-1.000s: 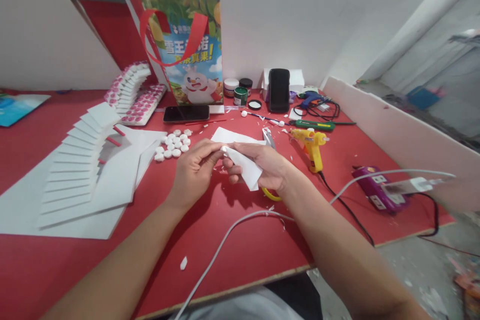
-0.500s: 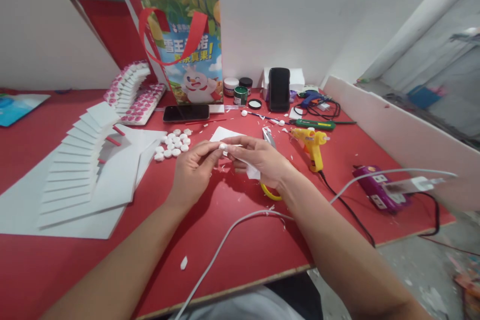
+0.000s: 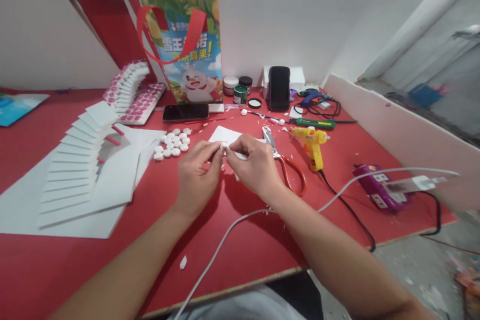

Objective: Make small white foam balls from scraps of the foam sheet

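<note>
A small white piece [image 3: 224, 145] is pinched between the fingertips of both hands, above the middle of the red table. My left hand [image 3: 198, 170] comes at it from the left, thumb and index finger closed on it. From the right, my right hand [image 3: 255, 162] grips its other side with bent fingers. Under and behind the hands lies a white sheet [image 3: 225, 135]. Several round white discs [image 3: 172, 144] sit left of my left hand. Scissors with orange handles [image 3: 287, 170] lie just right of my right hand.
A stepped stack of white strips [image 3: 71, 165] rests on white boards at the left. Behind stand a colourful bag [image 3: 195, 55], paint jars [image 3: 240, 94] and phones. A yellow glue gun [image 3: 313, 147], a purple box [image 3: 378, 187] and a white cable [image 3: 225, 242] are nearer the right.
My right hand has shifted left and its fingers have curled in around the white piece. More of the scissors, with their orange handles, now shows.
</note>
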Demonstrator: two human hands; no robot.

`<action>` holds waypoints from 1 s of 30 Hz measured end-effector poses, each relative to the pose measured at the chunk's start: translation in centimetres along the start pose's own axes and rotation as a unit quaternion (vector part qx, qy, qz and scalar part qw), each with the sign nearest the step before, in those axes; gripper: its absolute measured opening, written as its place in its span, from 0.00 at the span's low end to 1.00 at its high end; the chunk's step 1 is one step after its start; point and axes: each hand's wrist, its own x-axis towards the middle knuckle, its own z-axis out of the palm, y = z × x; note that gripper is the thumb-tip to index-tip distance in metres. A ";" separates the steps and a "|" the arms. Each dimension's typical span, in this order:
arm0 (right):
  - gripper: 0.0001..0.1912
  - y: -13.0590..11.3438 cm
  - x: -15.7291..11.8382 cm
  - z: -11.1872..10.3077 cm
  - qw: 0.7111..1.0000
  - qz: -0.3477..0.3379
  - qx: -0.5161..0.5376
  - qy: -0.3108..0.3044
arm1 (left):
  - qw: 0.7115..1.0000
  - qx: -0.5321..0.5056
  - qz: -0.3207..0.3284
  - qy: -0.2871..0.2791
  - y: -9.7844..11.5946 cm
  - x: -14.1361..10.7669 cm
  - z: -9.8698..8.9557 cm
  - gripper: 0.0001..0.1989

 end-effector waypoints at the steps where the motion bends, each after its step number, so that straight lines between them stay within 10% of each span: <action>1: 0.11 0.0 0.0 0.0 1.000 0.005 0.025 -0.010 | 0.999 0.025 0.028 0.006 -0.1 0.0 0.0 0.10; 8: 0.10 -0.2 0.4 -0.6 0.989 0.042 0.138 -0.027 | 0.989 0.092 0.112 0.022 -1.2 -0.2 0.1 0.13; 16: 0.10 0.2 0.7 -1.4 0.982 0.048 0.154 -0.098 | 0.984 -0.136 -0.101 -0.050 -0.9 0.4 -0.4 0.09; 23: 0.13 -0.1 0.7 -1.3 0.976 0.066 0.180 -0.104 | 0.994 -0.088 -0.051 -0.045 -0.5 0.6 -0.4 0.10; 30: 0.20 -0.2 2.2 -2.7 0.871 0.290 0.361 -0.163 | 0.992 -0.078 -0.076 -0.060 -0.7 0.8 -0.6 0.10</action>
